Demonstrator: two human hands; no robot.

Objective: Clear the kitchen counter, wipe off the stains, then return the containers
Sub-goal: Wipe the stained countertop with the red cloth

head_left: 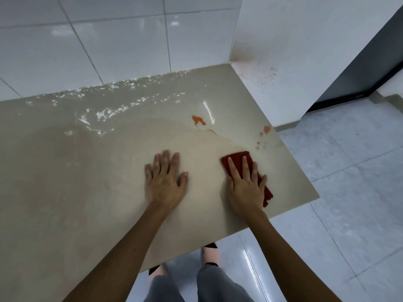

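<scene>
Pressed flat under the straight fingers of the right hand (246,185): a folded red cloth (238,155) on the glossy beige counter (76,182). Left of the cloth, left hand (165,182) spread on bare stone, grasping nothing. Beyond the cloth, blotchy orange stains (198,120); farther back, wet sheen.

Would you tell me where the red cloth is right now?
In the head view, the red cloth lies under the right hand, near the right edge of the counter, just short of the orange stains.
</scene>
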